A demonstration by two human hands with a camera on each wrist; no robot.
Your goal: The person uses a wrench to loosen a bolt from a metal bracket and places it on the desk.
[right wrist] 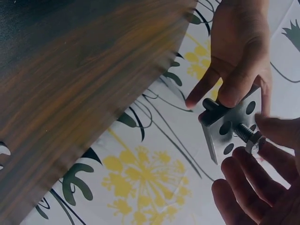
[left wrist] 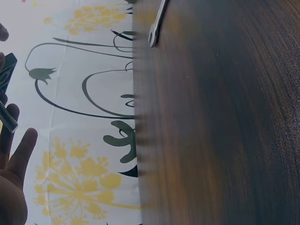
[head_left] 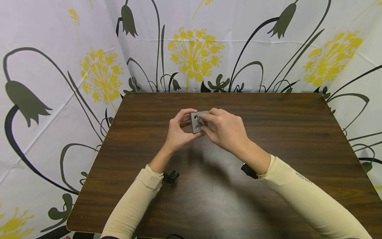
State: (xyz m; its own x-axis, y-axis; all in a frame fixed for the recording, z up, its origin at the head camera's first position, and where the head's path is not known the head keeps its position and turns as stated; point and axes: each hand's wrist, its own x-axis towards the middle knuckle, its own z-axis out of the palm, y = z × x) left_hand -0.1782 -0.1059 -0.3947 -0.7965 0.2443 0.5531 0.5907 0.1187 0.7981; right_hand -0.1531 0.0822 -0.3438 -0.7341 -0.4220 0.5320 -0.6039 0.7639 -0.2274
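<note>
My left hand (head_left: 176, 134) holds a grey metal plate (head_left: 195, 122) upright by its edges, thumb below and fingers above in the head view. Several round holes show in its face. In the right wrist view a bolt (right wrist: 243, 133) with a hex head stands out from a hole near the plate's middle. My right hand (head_left: 228, 127) pinches the bolt's head end between thumb and fingertips. A threaded piece (left wrist: 7, 120) and a dark edge of the plate show at the left border of the left wrist view; the rest is cut off there.
A wrench (left wrist: 154, 33) lies on the dark wood table (head_left: 143, 113), near its edge in the left wrist view. A flower-printed curtain (head_left: 244, 20) hangs along the table's back and sides. Below both hands their shadow falls on the tabletop.
</note>
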